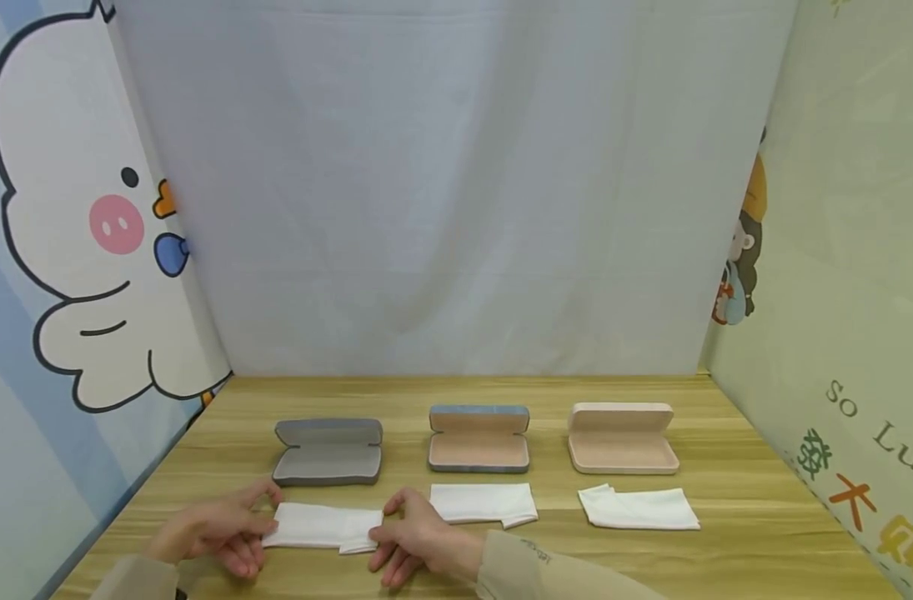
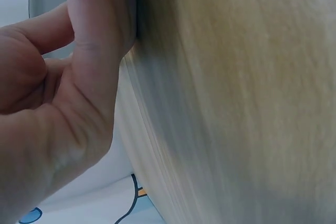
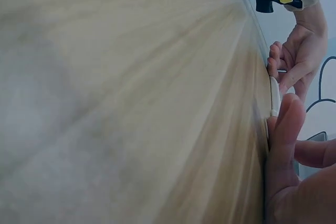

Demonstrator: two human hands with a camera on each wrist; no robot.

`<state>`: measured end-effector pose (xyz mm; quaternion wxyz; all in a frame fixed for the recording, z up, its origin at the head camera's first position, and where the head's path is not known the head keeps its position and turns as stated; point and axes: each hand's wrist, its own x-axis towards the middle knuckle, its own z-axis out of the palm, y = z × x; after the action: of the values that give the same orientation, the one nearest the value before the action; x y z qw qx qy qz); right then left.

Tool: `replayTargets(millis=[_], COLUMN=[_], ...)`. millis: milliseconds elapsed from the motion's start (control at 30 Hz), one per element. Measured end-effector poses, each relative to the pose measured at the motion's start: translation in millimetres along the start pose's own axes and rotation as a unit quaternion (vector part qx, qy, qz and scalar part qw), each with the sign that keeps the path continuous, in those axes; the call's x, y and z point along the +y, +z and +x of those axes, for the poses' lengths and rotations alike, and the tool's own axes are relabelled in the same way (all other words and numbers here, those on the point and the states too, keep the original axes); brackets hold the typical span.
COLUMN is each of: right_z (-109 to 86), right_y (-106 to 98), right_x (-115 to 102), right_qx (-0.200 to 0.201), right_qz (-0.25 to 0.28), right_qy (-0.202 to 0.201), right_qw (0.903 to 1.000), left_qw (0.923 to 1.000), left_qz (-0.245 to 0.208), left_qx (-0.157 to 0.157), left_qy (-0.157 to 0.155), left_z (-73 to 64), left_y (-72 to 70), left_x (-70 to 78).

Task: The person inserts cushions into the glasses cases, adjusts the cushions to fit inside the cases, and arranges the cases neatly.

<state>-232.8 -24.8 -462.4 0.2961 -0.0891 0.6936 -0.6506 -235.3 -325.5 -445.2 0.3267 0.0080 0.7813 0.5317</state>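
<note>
A folded white cloth (image 1: 317, 527) lies flat on the table at the front left, with a small flap at its lower right corner. My left hand (image 1: 227, 532) pinches its left end between thumb and fingers. At the opposite end, my right hand (image 1: 420, 537) pinches the right edge. In the right wrist view, the cloth (image 3: 274, 95) shows as a thin white strip between the two hands. The left wrist view shows my left hand (image 2: 86, 87) low against the wood, its fingertips out of frame. Just behind the cloth stands an open grey glasses case (image 1: 328, 461).
To the right, a second folded white cloth (image 1: 479, 502) lies before an open blue glasses case (image 1: 479, 450) with a peach lining. Farther right, a third folded cloth (image 1: 639, 509) lies before an open cream case (image 1: 623, 454). A pale curtain (image 1: 456, 208) hangs behind the table.
</note>
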Motion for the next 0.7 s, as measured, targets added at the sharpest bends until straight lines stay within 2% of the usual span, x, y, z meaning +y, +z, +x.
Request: replayTargets(millis=[267, 567, 700], right_z=[2.6, 5.7, 6.0], right_y=[6, 15, 17], right_x=[-4, -7, -8], right_qx=[0.014, 0.039, 0.042], right_qz=[-0.035, -0.080, -0.105], right_qy=[-0.003, -0.019, -0.027], right_qw=[0.9993, 0.9958, 0.9932], left_qw=[0.9991, 0.9951, 0.9937], left_qz=[0.023, 0.065, 0.075], left_qx=[0.033, 0.075, 0.083], left_qy=[0.015, 0.002, -0.004], left_z=[-0.4, -0.1, -0.6], left_y=[7.5, 14.7, 17.5], left_x=[1.2, 2.6, 3.0])
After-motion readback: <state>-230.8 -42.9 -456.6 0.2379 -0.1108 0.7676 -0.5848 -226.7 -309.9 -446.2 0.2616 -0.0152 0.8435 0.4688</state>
